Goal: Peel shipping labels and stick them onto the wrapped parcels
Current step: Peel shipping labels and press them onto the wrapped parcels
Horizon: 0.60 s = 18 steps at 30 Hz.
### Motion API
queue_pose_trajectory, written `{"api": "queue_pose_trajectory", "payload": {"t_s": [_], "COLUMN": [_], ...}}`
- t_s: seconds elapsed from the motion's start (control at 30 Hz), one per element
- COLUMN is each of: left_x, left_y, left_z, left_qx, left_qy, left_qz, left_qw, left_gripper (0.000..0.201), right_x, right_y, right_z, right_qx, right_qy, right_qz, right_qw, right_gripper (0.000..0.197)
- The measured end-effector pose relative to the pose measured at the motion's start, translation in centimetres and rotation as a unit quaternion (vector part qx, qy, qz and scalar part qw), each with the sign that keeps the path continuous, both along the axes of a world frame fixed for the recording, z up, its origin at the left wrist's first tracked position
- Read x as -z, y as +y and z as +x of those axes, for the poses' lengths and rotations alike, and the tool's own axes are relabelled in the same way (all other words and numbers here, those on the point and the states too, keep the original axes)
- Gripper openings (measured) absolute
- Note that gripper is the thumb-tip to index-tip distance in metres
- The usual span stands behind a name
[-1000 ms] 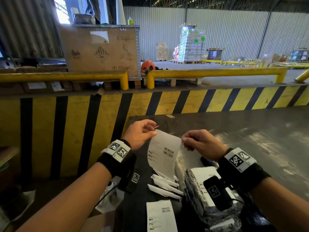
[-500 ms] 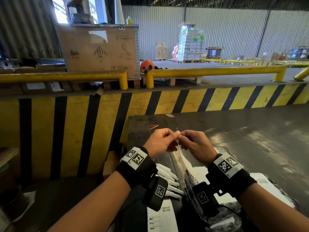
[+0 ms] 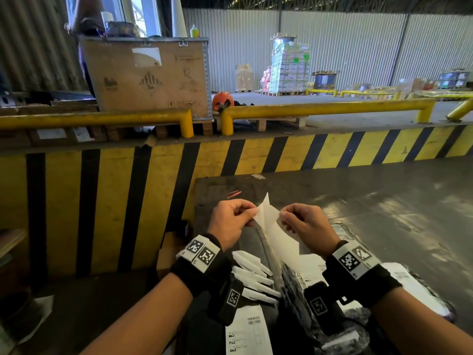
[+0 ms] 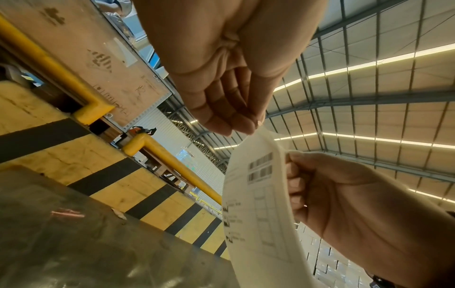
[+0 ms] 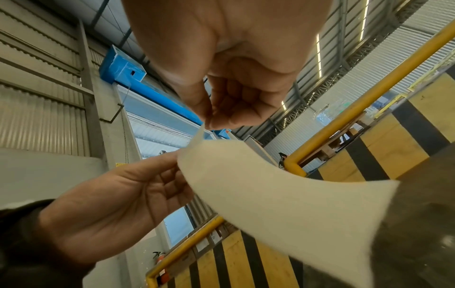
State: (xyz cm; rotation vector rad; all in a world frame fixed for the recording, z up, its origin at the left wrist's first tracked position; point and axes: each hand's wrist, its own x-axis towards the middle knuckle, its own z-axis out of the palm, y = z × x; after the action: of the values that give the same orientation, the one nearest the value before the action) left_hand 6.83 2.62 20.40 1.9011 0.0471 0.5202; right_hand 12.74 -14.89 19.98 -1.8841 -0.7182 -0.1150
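A white shipping label [image 3: 268, 226] hangs upright between my hands above the dark table. My left hand [image 3: 234, 221] pinches its top corner [image 4: 256, 126]; the printed side with barcodes [image 4: 261, 171] faces that wrist. My right hand [image 3: 303, 224] pinches the opposite top edge, and the right wrist view shows its fingertips [image 5: 214, 124] on a thin corner of the blank back [image 5: 283, 191]. Whether the label and its backing are separating, I cannot tell. Below my wrists lie a black-wrapped parcel [image 3: 294, 285] and a second wrapped parcel [image 3: 414, 285], each with white paper on top.
Several white backing strips [image 3: 253, 272] lie beside the near parcel. Another printed label [image 3: 245, 331] lies at the table's front edge. A yellow-and-black striped barrier [image 3: 230, 160] with yellow rails [image 3: 327, 108] stands behind the table. Bare table top [image 3: 384, 201] stretches right.
My hands came together at the label's top half a second ago. They have since drawn slightly apart, spreading the top edge, and the sheet has turned its blank side towards my head.
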Motion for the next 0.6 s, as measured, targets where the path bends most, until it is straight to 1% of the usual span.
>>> {"api": "queue_pose_trajectory", "payload": {"t_s": [0.1,0.2,0.27,0.33,0.43,0.53,0.6], "left_x": [0.1,0.1,0.2,0.4,0.7,1.2,1.5], "left_y": [-0.2,-0.3,-0.3,-0.2,0.2,1.2,2.1], "left_z": [0.1,0.0,0.0,0.0,0.0,0.0,0.0], "left_qx": [-0.017,-0.017,-0.015,-0.024,-0.051,-0.088,-0.105], "left_qy": [-0.024,-0.037,-0.045,-0.049,-0.052,-0.049,-0.04], "left_qz": [0.019,0.031,0.035,0.053,0.081,0.107,0.106], "left_qw": [0.999,0.999,0.998,0.997,0.994,0.989,0.988], "left_gripper": [0.012,0.013,0.012,0.012,0.012,0.015,0.015], "right_x": [-0.2,-0.4,-0.3,-0.2,0.1,0.1,0.1], "right_y": [0.7,1.5,1.9,2.3,2.5,2.4,2.1], "right_z": [-0.6,-1.2,-1.5,-1.5,-1.0,-0.9,-0.8], "right_qx": [0.012,0.011,0.025,0.053,0.096,0.119,0.133], "right_qy": [-0.018,-0.032,-0.054,-0.078,-0.096,-0.089,-0.089], "right_qz": [0.016,0.015,0.003,-0.003,0.007,0.012,0.01], "right_qw": [1.0,0.999,0.998,0.995,0.991,0.989,0.987], "right_gripper": [0.014,0.02,0.019,0.014,0.009,0.011,0.012]}}
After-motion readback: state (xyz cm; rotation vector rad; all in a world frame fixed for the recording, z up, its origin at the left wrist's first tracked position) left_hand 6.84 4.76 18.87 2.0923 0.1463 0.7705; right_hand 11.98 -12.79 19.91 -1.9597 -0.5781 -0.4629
